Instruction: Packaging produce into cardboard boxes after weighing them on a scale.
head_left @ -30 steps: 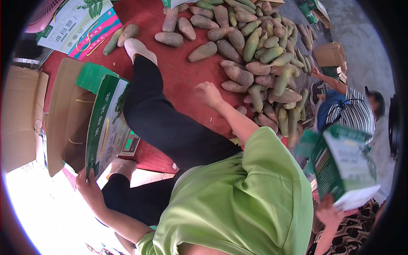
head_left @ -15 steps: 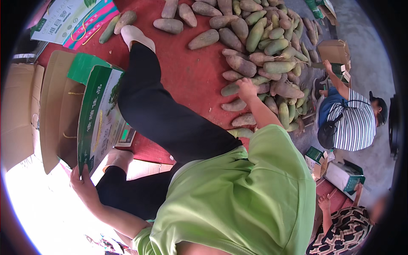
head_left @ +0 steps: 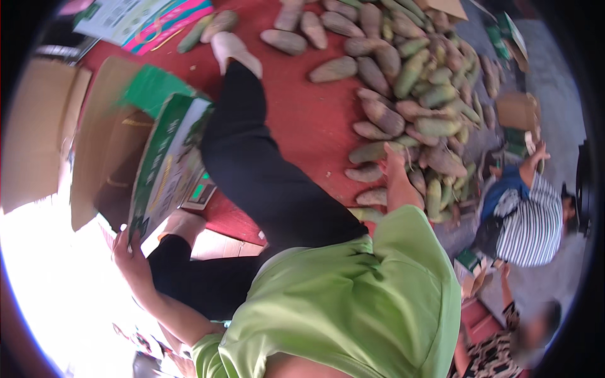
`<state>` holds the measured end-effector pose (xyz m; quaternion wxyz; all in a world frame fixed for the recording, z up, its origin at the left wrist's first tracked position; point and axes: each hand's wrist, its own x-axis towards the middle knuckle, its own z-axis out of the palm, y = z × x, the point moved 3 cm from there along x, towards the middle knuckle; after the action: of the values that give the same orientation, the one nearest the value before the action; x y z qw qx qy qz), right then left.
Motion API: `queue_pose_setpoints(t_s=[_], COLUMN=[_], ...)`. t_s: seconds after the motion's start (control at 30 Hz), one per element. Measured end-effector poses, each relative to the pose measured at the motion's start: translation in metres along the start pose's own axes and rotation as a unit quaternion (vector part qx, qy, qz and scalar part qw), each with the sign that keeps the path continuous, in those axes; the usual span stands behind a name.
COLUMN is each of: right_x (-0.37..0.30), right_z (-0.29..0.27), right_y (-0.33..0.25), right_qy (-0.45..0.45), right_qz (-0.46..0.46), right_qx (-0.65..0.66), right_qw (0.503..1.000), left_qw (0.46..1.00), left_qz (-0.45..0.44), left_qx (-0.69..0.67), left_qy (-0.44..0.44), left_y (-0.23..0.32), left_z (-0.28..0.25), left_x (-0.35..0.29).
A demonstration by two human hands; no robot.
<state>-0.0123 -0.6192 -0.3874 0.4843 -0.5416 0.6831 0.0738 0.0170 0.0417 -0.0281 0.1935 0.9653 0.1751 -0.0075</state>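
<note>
My left hand (head_left: 131, 251) pinches the lower corner of an opened green-and-white cardboard box (head_left: 165, 167), which stands at the left beside my leg. Inside, the box is bare brown card as far as it shows. On the right, my arm reaches to the near edge of a large heap of radishes (head_left: 435, 94), green and earth-brown. My right hand (head_left: 394, 160) is slightly blurred; its fingers bend around the end of a green radish (head_left: 365, 152) lying on the red ground. Several loose radishes lie around that hand.
A scale with a lit green display (head_left: 200, 190) stands behind the box. My shoe (head_left: 234, 51) rests on the red floor covering (head_left: 296, 113). A large brown carton (head_left: 38, 132) stands far left. At right are a person in a striped shirt (head_left: 529, 220) and one in patterned clothing (head_left: 495, 356).
The whole view has shifted, so the scene sits lower and more to the right. My hands keep nearly the same places on box and radish. Both people at right have moved their arms.
</note>
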Motion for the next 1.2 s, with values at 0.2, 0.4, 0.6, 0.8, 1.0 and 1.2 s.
queue_pose_setpoints(t_s=[0.2,0.4,0.6,0.8,1.0,1.2], right_x=[0.015,-0.020,-0.183,-0.426,-0.605,-0.637], right_z=[0.017,0.039,0.087,0.119,0.161,0.259], right_y=[0.004,-0.016,-0.124,-0.236,-0.224,-0.140], right_qy=[0.011,-0.040,-0.257,-0.453,-0.827,-0.484], right_qz=[0.000,-0.265,-0.427,-0.589,-0.422,-0.791], right_qx=[0.081,-0.013,-0.006,0.118,0.061,-0.268], right_qw=[0.997,0.963,0.867,0.659,0.365,0.262], left_qw=[0.997,0.998,0.998,0.998,0.999,0.998], left_qz=[0.013,0.008,0.000,0.005,0.012,-0.005], left_qx=[0.068,0.065,0.057,0.056,0.051,0.055], left_qy=[0.028,0.012,-0.005,-0.013,-0.010,-0.011], left_y=[0.019,0.027,0.024,0.023,0.019,0.025], left_z=[-0.001,-0.006,-0.009,-0.009,-0.008,-0.010], left_x=[-0.001,-0.002,-0.004,-0.005,-0.002,0.000])
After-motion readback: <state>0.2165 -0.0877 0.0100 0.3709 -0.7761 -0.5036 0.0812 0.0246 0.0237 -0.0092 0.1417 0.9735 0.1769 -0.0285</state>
